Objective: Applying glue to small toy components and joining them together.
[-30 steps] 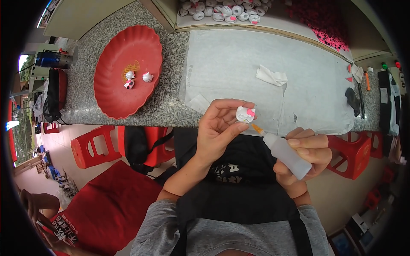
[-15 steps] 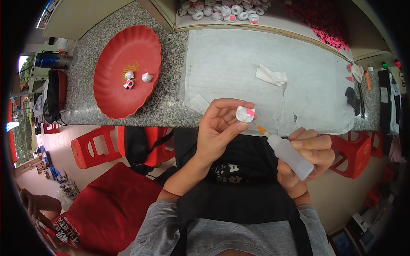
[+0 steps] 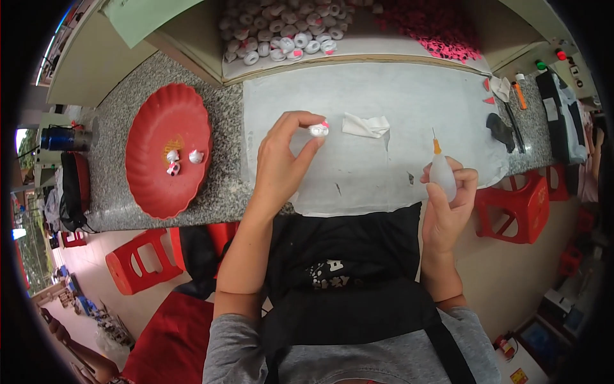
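Note:
Between thumb and forefinger of my left hand (image 3: 279, 163) is a small white cat-head bead (image 3: 318, 130) with a pink bow, held above the white paper sheet (image 3: 358, 173). My right hand (image 3: 449, 214) is wrapped round a translucent squeeze bottle (image 3: 441, 178); its orange needle tip (image 3: 437, 146) points up and away from the bead. Close to the bead lies a crumpled white tissue (image 3: 366, 126). To the left, a red scalloped plate (image 3: 144, 173) carries three more cat-head beads (image 3: 196, 156).
At the back, a shelf holds a heap of white beads (image 3: 275, 32) and a pile of pink pieces (image 3: 441, 41). A dark rag (image 3: 499, 130) and an orange pen (image 3: 519, 96) lie at the right. Red stools (image 3: 144, 262) stand below the granite counter (image 3: 224, 115); a person in red is at lower left.
The bead and the needle tip have come apart. My left hand has carried the bead up and left over the paper; the bottle has turned from slanting toward the bead to pointing upward.

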`<action>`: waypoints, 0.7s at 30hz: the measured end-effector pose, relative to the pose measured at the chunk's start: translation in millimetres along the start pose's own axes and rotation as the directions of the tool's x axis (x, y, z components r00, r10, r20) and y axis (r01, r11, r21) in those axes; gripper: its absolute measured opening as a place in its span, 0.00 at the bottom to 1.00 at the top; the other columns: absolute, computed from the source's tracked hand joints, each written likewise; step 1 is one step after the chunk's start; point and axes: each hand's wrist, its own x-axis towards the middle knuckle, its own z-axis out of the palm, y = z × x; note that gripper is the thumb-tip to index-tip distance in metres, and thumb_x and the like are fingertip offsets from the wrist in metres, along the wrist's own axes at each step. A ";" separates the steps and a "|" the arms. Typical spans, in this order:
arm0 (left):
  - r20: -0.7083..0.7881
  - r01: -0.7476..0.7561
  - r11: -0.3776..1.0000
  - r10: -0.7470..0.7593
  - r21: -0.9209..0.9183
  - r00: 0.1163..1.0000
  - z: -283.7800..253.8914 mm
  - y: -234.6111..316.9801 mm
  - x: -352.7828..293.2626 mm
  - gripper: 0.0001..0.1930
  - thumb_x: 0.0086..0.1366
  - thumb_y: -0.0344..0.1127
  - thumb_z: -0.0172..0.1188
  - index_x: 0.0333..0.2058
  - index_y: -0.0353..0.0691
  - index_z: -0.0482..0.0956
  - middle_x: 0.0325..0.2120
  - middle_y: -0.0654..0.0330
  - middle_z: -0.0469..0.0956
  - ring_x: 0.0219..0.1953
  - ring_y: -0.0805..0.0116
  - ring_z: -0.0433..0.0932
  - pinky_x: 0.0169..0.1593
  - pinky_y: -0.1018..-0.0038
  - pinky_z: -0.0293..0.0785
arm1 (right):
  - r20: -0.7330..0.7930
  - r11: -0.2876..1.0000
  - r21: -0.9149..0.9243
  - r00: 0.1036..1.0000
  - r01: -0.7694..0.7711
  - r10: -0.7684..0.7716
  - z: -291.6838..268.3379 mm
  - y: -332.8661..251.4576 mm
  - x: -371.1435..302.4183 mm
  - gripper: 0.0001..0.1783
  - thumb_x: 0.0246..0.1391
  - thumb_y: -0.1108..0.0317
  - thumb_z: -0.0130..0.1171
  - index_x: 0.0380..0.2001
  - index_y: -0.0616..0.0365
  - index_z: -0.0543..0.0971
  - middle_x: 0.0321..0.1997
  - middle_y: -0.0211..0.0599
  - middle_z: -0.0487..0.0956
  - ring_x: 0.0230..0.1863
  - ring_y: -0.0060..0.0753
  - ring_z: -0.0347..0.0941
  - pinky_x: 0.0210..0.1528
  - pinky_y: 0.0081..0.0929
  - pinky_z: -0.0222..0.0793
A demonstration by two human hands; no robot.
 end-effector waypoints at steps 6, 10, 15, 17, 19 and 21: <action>0.117 -0.274 0.933 0.253 0.232 0.960 32.7 15.8 84.1 0.11 0.46 0.28 0.54 0.32 0.42 0.73 0.30 0.63 0.72 0.32 0.69 0.67 0.38 0.76 0.58 | -0.148 0.989 0.015 0.978 -0.144 0.145 -28.9 -4.8 -4.7 0.16 0.38 0.79 0.49 0.35 0.63 0.62 0.31 0.37 0.67 0.34 0.27 0.64 0.37 0.25 0.60; 0.115 -0.478 0.660 0.515 0.579 0.850 63.3 -2.6 134.9 0.10 0.46 0.29 0.55 0.31 0.44 0.73 0.29 0.63 0.73 0.33 0.66 0.67 0.38 0.71 0.55 | -0.091 0.989 0.054 0.985 -0.140 0.145 -34.8 -5.1 -6.8 0.16 0.39 0.80 0.49 0.35 0.63 0.62 0.30 0.37 0.67 0.31 0.27 0.65 0.34 0.24 0.62; 0.144 -0.375 0.478 0.451 0.794 0.881 66.4 -18.8 146.4 0.12 0.45 0.31 0.54 0.33 0.45 0.72 0.30 0.63 0.72 0.33 0.65 0.66 0.35 0.69 0.56 | -0.099 0.979 0.161 0.985 -0.124 0.141 -67.1 -6.2 1.5 0.13 0.39 0.82 0.48 0.31 0.59 0.62 0.30 0.37 0.67 0.30 0.27 0.65 0.33 0.23 0.62; 0.089 -0.289 0.410 0.441 0.865 0.893 68.0 -6.4 141.4 0.14 0.46 0.32 0.55 0.35 0.45 0.71 0.34 0.62 0.70 0.35 0.65 0.65 0.37 0.69 0.56 | -0.151 0.980 -0.201 0.988 0.011 -0.042 -99.4 -1.6 15.6 0.11 0.39 0.82 0.48 0.26 0.58 0.61 0.32 0.38 0.67 0.30 0.26 0.66 0.33 0.21 0.62; 0.136 -0.404 0.458 0.513 0.792 0.848 74.9 7.6 132.8 0.14 0.46 0.32 0.55 0.36 0.45 0.71 0.35 0.62 0.68 0.37 0.64 0.65 0.38 0.69 0.56 | -0.124 0.680 -0.713 0.924 0.170 -0.362 -130.3 -2.8 41.9 0.10 0.38 0.82 0.49 0.27 0.59 0.64 0.34 0.39 0.68 0.31 0.30 0.67 0.33 0.22 0.62; 0.160 -0.504 0.489 0.586 0.712 0.795 84.2 23.8 118.3 0.15 0.46 0.33 0.55 0.36 0.45 0.70 0.36 0.61 0.67 0.38 0.64 0.64 0.40 0.69 0.55 | 0.096 0.182 -0.955 0.827 0.233 -0.554 -158.5 -7.6 72.5 0.11 0.38 0.82 0.50 0.29 0.61 0.66 0.39 0.41 0.68 0.34 0.33 0.68 0.34 0.23 0.63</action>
